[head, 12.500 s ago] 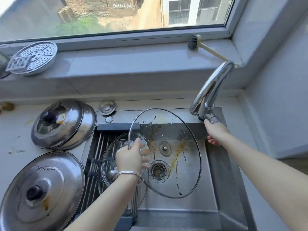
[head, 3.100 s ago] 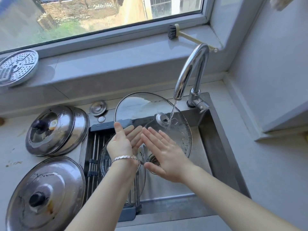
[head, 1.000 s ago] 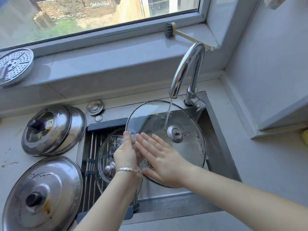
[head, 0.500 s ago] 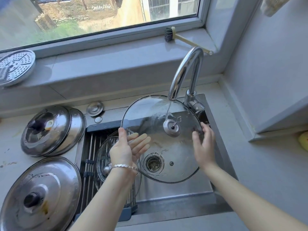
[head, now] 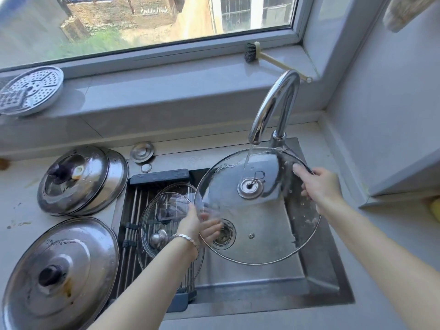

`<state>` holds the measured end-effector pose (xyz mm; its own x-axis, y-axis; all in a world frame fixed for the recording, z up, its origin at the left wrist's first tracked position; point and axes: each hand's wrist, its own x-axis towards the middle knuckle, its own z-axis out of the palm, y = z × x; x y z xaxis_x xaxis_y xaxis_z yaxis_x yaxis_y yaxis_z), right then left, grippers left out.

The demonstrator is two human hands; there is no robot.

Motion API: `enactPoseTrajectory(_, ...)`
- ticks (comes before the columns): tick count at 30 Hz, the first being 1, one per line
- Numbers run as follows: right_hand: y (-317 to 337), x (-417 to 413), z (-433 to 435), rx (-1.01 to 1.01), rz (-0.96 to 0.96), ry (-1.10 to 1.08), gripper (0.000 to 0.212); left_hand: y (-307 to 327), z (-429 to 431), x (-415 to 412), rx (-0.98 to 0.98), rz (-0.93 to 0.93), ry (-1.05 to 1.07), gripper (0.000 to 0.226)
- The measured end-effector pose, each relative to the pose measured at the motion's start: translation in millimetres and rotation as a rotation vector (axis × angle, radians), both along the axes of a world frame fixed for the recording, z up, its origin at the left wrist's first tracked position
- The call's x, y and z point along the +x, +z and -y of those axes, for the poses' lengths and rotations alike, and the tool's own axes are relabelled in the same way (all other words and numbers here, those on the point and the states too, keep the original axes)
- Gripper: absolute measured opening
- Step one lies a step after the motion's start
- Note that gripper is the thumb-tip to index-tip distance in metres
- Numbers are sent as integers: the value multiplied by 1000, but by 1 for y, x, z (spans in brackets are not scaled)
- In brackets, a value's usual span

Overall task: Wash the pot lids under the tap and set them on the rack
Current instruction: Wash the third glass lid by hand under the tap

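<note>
Sink (head: 321,282) below, tap (head: 273,103) running: left grip (head: 197,225) and right grip (head: 319,186) clamp the lid (head: 262,222) by its rim, tilted, likely so water (head: 247,158) sheets across and drains.

A rack (head: 133,206) spans the sink (head: 319,279) on its left; the tap (head: 269,108) stands behind, lids (head: 78,179) left on the counter (head: 14,201)

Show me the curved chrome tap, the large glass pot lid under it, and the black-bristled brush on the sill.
curved chrome tap (head: 267,106), head view, spout's rising tube.
large glass pot lid (head: 250,188), head view, its metal centre fitting.
black-bristled brush (head: 250,52), head view, bristle head.
</note>
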<state>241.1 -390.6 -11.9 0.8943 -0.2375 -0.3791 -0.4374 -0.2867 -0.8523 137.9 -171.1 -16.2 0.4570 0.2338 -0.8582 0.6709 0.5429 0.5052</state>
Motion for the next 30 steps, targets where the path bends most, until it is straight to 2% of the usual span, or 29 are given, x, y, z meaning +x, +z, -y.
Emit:
enactPoseTrajectory(3, 31, 10, -6, -118, 209, 139, 28, -1, 14, -1, -119, -97, 19, 63)
enactPoseTrajectory(7, 58, 15, -14, -175, 441, 267, 18, -6, 16, 1, -252, -43, 146, 60)
enactPoseTrajectory(12, 29, 11, -13, 6, 425, 210, 15, -12, -9, 2, -236, 155, 356, 49)
enactPoseTrajectory(15, -9, 2, -18, 128, 296, 151, 14, 0, -26, 0, -114, 232, 365, 51)
enactPoseTrajectory(19, -66, -21, -29, 350, -16, 15, 23, 31, -35, -4, 250, 233, 164, 43)
enactPoseTrajectory(21, -90, -35, -38, 472, -226, -16, 32, 48, -26, -3, 355, 242, 57, 39)
enactPoseTrajectory(24, -123, -54, -47, 547, -590, -30, 68, 59, -9, 4, 451, 252, -67, 37)
enactPoseTrajectory(27, -156, -71, -34, 528, -737, 25, 98, 57, -2, 21, 479, 155, -131, 31)
enactPoseTrajectory(28, -155, -74, -29, 551, -795, -2, 99, 52, -2, 27, 437, 119, -113, 32)
enactPoseTrajectory(30, -126, -76, -21, 552, -843, -73, 81, 46, -5, 37, 366, 66, -60, 32)
